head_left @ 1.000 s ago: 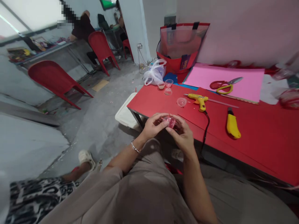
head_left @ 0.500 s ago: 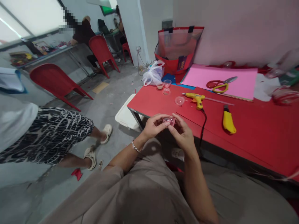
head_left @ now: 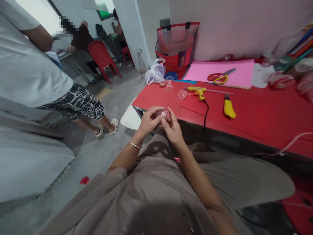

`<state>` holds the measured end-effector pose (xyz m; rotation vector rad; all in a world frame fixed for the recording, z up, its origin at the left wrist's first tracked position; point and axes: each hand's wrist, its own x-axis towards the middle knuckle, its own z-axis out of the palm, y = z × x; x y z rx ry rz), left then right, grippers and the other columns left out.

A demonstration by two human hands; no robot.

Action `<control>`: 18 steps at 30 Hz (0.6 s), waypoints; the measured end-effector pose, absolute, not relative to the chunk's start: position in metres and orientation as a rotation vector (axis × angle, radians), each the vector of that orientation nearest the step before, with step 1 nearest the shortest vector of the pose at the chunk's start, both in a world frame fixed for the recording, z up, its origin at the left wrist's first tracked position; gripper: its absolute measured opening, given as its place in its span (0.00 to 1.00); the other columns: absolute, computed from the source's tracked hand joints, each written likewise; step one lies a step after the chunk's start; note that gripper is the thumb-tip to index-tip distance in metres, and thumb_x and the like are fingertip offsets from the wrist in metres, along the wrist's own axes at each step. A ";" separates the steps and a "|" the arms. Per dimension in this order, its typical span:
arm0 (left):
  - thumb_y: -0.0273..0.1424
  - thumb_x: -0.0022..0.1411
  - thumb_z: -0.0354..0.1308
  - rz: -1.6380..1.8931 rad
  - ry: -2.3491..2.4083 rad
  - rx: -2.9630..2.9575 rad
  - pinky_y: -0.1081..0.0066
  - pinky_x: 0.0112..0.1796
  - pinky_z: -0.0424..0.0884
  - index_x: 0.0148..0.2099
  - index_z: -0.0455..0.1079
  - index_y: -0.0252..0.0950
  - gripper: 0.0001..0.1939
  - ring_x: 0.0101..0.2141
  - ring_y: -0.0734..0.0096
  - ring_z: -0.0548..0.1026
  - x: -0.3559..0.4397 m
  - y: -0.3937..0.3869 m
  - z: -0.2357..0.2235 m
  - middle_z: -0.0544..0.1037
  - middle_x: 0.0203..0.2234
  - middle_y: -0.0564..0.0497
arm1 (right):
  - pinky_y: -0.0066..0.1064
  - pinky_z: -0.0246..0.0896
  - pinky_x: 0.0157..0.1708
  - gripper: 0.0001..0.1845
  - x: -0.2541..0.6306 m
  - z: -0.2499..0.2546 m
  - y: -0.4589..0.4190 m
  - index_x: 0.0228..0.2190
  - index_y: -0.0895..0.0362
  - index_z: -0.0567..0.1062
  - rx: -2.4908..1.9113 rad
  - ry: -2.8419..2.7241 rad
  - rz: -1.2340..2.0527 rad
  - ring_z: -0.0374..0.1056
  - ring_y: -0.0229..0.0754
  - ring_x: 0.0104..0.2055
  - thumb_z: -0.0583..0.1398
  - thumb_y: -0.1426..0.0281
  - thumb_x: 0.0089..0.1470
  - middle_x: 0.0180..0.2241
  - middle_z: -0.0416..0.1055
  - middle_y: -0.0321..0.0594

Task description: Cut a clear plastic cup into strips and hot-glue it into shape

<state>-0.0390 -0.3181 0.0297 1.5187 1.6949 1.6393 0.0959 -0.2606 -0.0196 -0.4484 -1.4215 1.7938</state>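
Observation:
Between my two hands is a small clear plastic cup (head_left: 163, 113) with something pinkish showing in or through it. My left hand (head_left: 149, 120) is closed around its left side, thumb across the front. On the right side, my right hand (head_left: 172, 125) pinches the same cup with thumb and fingers. Both hands are just off the near edge of the red-topped table (head_left: 156, 94), above my lap. Close beyond them on the table stands another clear cup (head_left: 182, 94), with a yellow glue gun (head_left: 200, 92) to its right.
More clear cups (head_left: 169, 84) stand near a white plastic bag (head_left: 155, 71). Scissors (head_left: 221, 77) lie on pink sheets (head_left: 238, 71); a yellow-handled cutter (head_left: 229, 108) lies nearer. A red bag (head_left: 178, 49) stands behind. A person in patterned shorts (head_left: 80, 101) is at my left.
The view has shifted, so the table and tools appear slightly further left and higher. Both my hands still hold the cup. The person at left has stepped forward, further into view.

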 end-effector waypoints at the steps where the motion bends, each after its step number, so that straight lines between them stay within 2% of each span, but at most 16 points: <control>1: 0.42 0.63 0.69 1.631 1.719 1.561 0.72 0.37 0.77 0.51 0.81 0.35 0.19 0.40 0.67 0.79 -0.041 -0.326 0.031 0.82 0.43 0.44 | 0.49 0.71 0.65 0.51 0.094 -0.019 -0.266 0.73 0.49 0.56 -0.429 -1.416 1.818 0.70 0.52 0.66 0.67 0.45 0.57 0.68 0.68 0.48; 4: 0.40 0.62 0.70 1.591 1.784 1.606 0.74 0.35 0.76 0.52 0.81 0.37 0.19 0.40 0.68 0.79 -0.046 -0.348 0.036 0.82 0.46 0.43 | 0.46 0.72 0.64 0.47 0.093 -0.014 -0.276 0.70 0.50 0.62 -0.381 -1.416 1.830 0.70 0.51 0.66 0.67 0.46 0.57 0.66 0.69 0.47; 6: 0.39 0.60 0.71 1.580 1.792 1.596 0.75 0.31 0.75 0.53 0.81 0.38 0.20 0.36 0.70 0.78 -0.047 -0.361 0.038 0.82 0.45 0.44 | 0.45 0.73 0.62 0.44 0.093 -0.010 -0.279 0.68 0.50 0.66 -0.311 -1.457 1.811 0.72 0.49 0.62 0.68 0.48 0.57 0.62 0.74 0.46; 8: 0.38 0.59 0.72 1.612 1.791 1.557 0.75 0.27 0.73 0.52 0.81 0.38 0.20 0.32 0.73 0.76 -0.045 -0.371 0.042 0.82 0.42 0.46 | 0.42 0.74 0.60 0.41 0.090 -0.008 -0.282 0.66 0.51 0.68 -0.255 -1.470 1.781 0.74 0.47 0.59 0.69 0.50 0.57 0.58 0.76 0.44; 13: 0.38 0.57 0.73 1.563 1.866 1.524 0.75 0.26 0.73 0.49 0.82 0.37 0.19 0.25 0.76 0.73 -0.024 -0.383 0.058 0.81 0.32 0.50 | 0.36 0.77 0.50 0.36 0.092 -0.011 -0.292 0.64 0.52 0.70 -0.194 -1.392 1.815 0.77 0.41 0.46 0.68 0.54 0.60 0.50 0.79 0.42; 15: 0.38 0.56 0.74 1.513 1.921 1.543 0.76 0.26 0.73 0.48 0.81 0.36 0.19 0.24 0.77 0.73 -0.015 -0.380 0.066 0.81 0.31 0.51 | 0.35 0.78 0.45 0.34 0.097 -0.010 -0.291 0.63 0.52 0.70 -0.166 -1.374 1.861 0.76 0.40 0.42 0.67 0.54 0.61 0.47 0.79 0.41; 18: 0.38 0.58 0.72 1.424 1.979 1.581 0.77 0.26 0.74 0.49 0.81 0.36 0.18 0.24 0.78 0.74 -0.005 -0.369 0.075 0.82 0.31 0.51 | 0.32 0.76 0.43 0.31 0.106 -0.007 -0.282 0.61 0.52 0.72 -0.156 -1.295 1.866 0.76 0.40 0.44 0.67 0.56 0.61 0.46 0.79 0.42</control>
